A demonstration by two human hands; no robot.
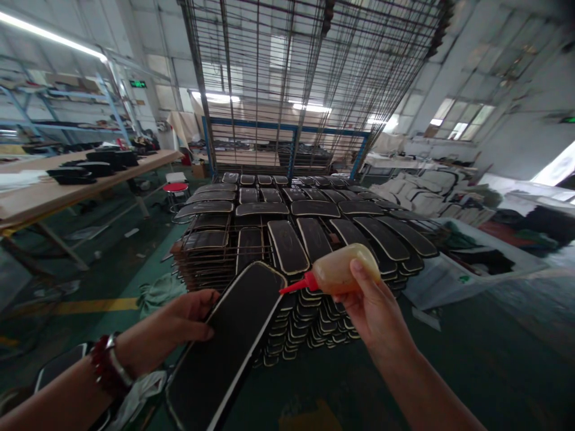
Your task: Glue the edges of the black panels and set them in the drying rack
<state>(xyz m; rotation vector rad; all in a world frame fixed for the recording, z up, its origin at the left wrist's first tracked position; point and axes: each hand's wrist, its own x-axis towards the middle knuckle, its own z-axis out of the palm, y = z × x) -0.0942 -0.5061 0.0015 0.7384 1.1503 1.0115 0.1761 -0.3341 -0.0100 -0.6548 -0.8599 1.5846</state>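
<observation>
A long black panel [236,335] with rounded corners and a pale edge is tilted in front of me. My left hand [193,320] grips its left edge, thumb on the face and fingers behind. In my right hand [371,305] lies a squeeze bottle [344,269] of amber liquid, tipped sideways. Its red nozzle [296,285] points left, with the tip at the panel's upper right edge; whether it touches, I cannot tell. Just beyond, similar black panels [314,208] lie in rows on a stack of wire racks [202,266].
Raised wire grids [287,78] lean above the stack. At left stands a wooden table [148,160] with black pieces on it, beside a red stool [175,187]. On the right are a white bin [431,287] holding dark cloth and a heap of white pieces [417,185].
</observation>
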